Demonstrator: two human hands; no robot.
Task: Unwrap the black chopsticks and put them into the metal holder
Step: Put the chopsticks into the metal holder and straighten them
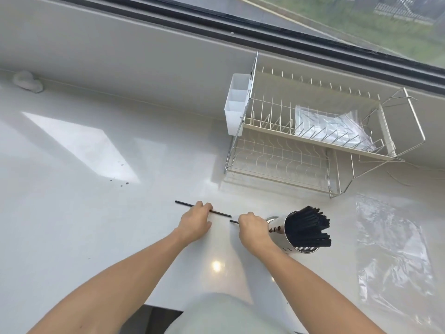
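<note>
On the white tabletop [96, 237] the left hand [195, 221] curls its fingers [206, 208] around one black chopstick [220, 214], the right hand [252, 231] just beside it grips another [233, 222], and right of those fingers stands the holder [295, 233], packed with chopsticks [307, 225], no readable writing anywhere.

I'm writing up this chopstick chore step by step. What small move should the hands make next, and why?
Probably lift the right hand and drop its chopstick into the metal holder beside it. That stick looks bare already, the holder stands upright with a full black bundle, and the left hand grips a second chopstick.
</note>
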